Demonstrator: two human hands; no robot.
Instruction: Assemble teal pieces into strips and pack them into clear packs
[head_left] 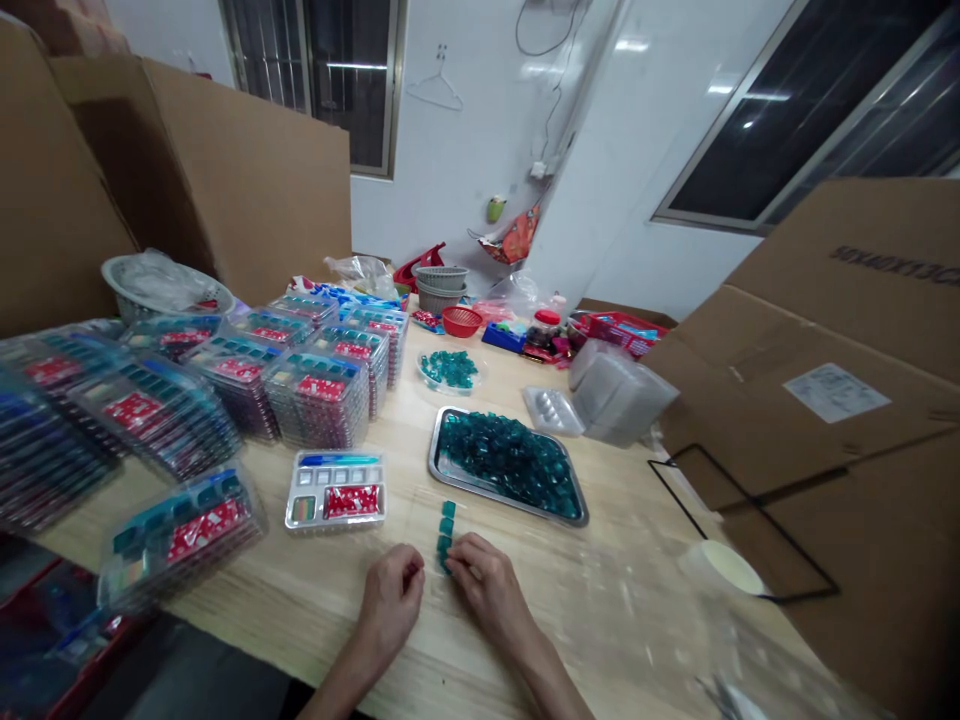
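1. White walls and dark windows at the back, far beyond the metal tray.
2. Pale wood-grain table under the tray, spreading out on every side of it.
3. Large cardboard boxes: one right of the tray, another well behind and left of it.
4. Stacks of clear packs left of the tray, red packets and teal showing through the plastic.
5. Nearer the tray's left side, a single compartment pack with a blue pen and a red spotted packet.
6. Just behind the tray, a clear dish of loose teal pieces.
7. In front of the tray and to its left, left hand: fingers curled in, thumb near forefinger; cannot tell about anything pinched inside.
8. Directly in front of the tray, right hand: fingers bent, tips at the near end of a short row; cannot tell gripping from mere touching.
9. Teal heap filling most of the tray: glossy, translucent, very dark where deep.
10. Row of teal squares on bare wood before the tray, end to end, flat-faced, brighter than the heap.
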